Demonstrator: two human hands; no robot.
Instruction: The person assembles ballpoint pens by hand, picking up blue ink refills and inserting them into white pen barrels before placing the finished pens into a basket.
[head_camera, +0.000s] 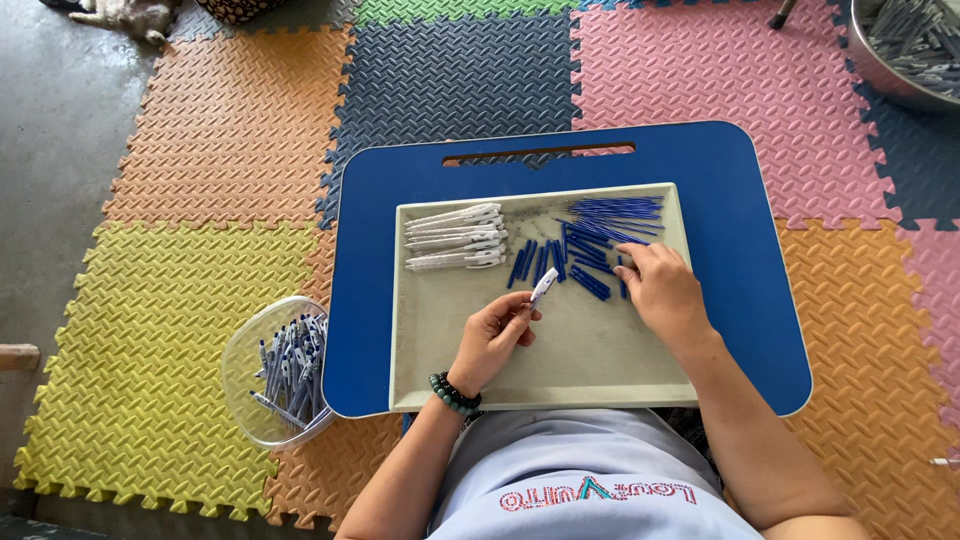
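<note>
Hands over a grey tray (600, 365) that sits on a blue lap desk (760, 300), itself on foam floor mats (200, 300) in orange, yellow, pink, dark blue and green.

Left hand (492, 338): fingers pinched shut on a white pen barrel (543, 287), held tilted, upper end pointing up and right, just above the tray floor. Beaded bracelet (455, 394) on that wrist.

Right hand (662, 292): palm down, fingertips resting on the loose blue refills (590, 250). Fingers bent together; whether one refill is actually gripped, cannot tell. The two hands are apart, the barrel between them and nearer the left.

Tray contents:
- blue refills scattered across the upper middle and upper right, some bundled parallel near the top edge, some loose and crossing each other;
- a neat stack of white pens (456, 236) at upper left, lying roughly parallel, clips toward the right, well clear of both hands.

Off the desk, left side: clear plastic tub (240, 355) on the mats, touching the desk edge, part full of white-and-blue pens (290, 365).

Far upper right corner: metal bowl (880, 75), cut off by the frame, holding more long thin grey pieces; too small to tell what kind.

Desk has a slot handle (540, 154) along its far edge.
</note>
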